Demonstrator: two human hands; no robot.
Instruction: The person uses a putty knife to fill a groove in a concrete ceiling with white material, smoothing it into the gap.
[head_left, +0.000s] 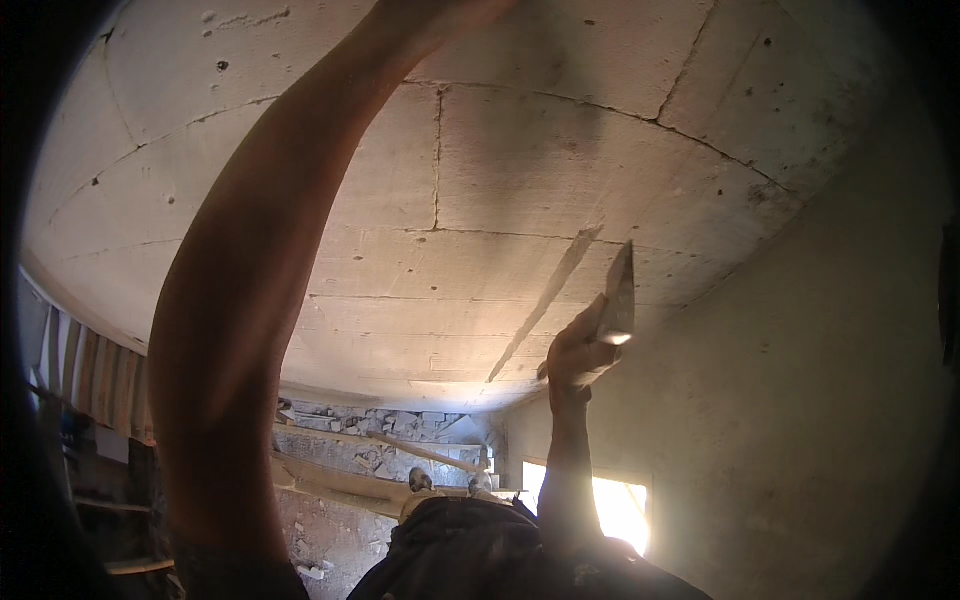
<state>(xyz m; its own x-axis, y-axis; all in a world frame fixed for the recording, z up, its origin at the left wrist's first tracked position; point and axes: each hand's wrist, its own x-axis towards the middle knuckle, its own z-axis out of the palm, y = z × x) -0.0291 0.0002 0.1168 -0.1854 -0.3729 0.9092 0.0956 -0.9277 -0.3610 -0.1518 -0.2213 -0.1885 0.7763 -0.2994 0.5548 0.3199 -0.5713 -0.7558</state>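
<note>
My left arm point(240, 300) reaches up across the pale block wall point(500, 190). Only the base of my left hand point(455, 12) shows at the top edge; its fingers are cut off, so what it holds or touches is out of sight. Lower and to the right, my right hand point(580, 355) is closed around a flat, thin metal-bladed tool, like a trowel point(621, 290), seen nearly edge-on and tilted upward. It is close to the wall, but contact cannot be made out. A long dark streak point(545, 305), perhaps a shadow, runs slantwise on the blocks beside it.
A plain plastered wall point(800, 420) meets the block wall at a corner on the right. Below are wooden planks point(335, 480), rubble point(350, 455) and my shoes point(420, 480). Bright light enters through an opening point(620, 510). Upright boards point(100, 375) stand at far left.
</note>
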